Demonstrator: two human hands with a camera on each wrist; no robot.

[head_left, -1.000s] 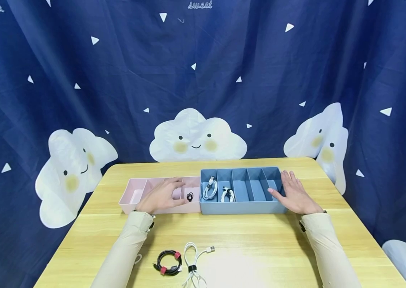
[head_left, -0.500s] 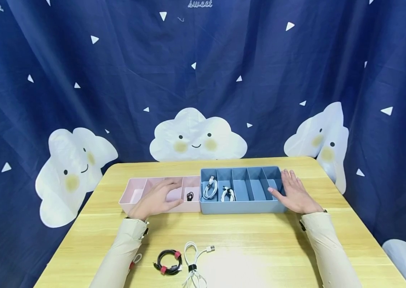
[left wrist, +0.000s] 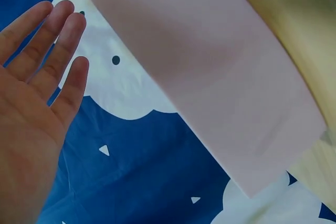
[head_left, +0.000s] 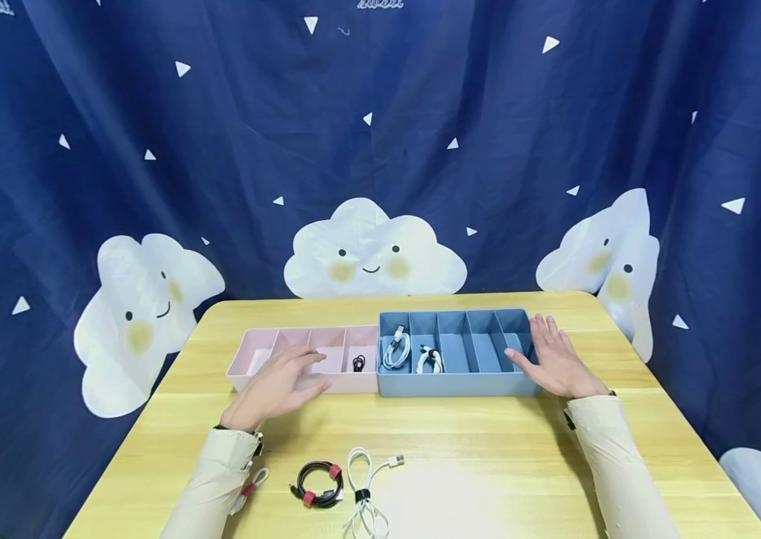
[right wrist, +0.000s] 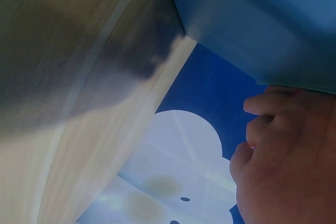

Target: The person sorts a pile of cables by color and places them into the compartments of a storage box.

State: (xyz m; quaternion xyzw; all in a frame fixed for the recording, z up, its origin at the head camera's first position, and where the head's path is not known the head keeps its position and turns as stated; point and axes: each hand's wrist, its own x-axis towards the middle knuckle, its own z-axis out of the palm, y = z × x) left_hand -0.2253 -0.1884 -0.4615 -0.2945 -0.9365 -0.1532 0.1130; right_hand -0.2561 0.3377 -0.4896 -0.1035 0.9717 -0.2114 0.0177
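My left hand [head_left: 279, 385] is over the front of the pink divided box [head_left: 353, 383], fingers relaxed and holding nothing. In the left wrist view its fingers are spread beside the box's pink wall [left wrist: 210, 77]. A small black cable [head_left: 359, 364] lies in the rightmost pink compartment. My right hand [head_left: 559, 363] rests against the right end of the blue divided box [head_left: 455, 385], fingers extended along the end wall and thumb over the front corner. The blue box holds a white cable [head_left: 397, 352] in its leftmost compartment and a white braided cable [head_left: 430, 361] beside it.
The boxes stand end to end on the wooden table [head_left: 475, 449]. Nearer lie a black coiled cable [head_left: 318, 486] with red ties and a white cable [head_left: 363, 495] with a black tie. A white cable with a red tie [head_left: 250, 488] lies beside the left sleeve. A blue curtain hangs behind.
My left hand has drawn back toward the left and front, away from the right pink compartment, uncovering more of the box. The right hand stays at the blue box's end.
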